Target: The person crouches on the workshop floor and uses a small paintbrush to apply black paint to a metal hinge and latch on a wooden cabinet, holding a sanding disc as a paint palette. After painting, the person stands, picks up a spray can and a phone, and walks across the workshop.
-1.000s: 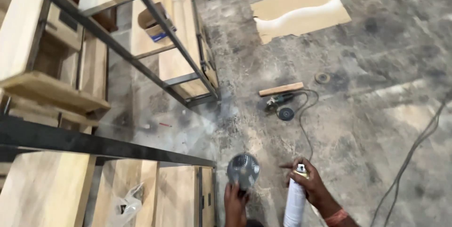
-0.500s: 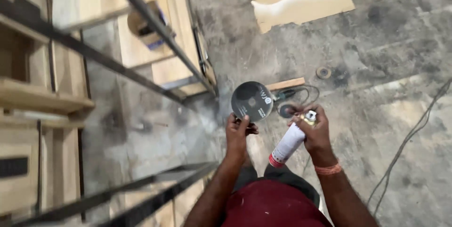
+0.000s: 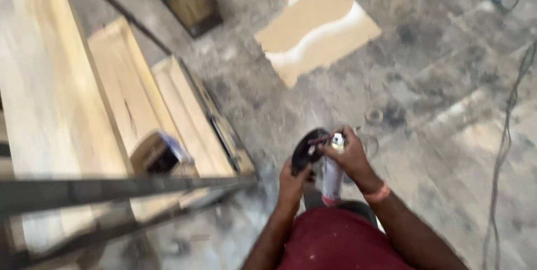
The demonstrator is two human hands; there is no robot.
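While gripping disc [image 3: 306, 149] and spray can [image 3: 333, 175], hands beside wooden planks [image 3: 168, 113], cable [image 3: 503, 135] nearby.

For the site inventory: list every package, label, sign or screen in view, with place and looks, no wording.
White spray can with a red band at its base: bottom centre, upright cylinder, held in the right hand beside the dark round disc in the left hand.
Brown cardboard box with a bluish-white label: left of centre, on pale wooden boards; blurred.
No signs or screens.

Motion blur smears the dark disc [image 3: 306, 149]; the cable [image 3: 503, 135] runs off-frame.
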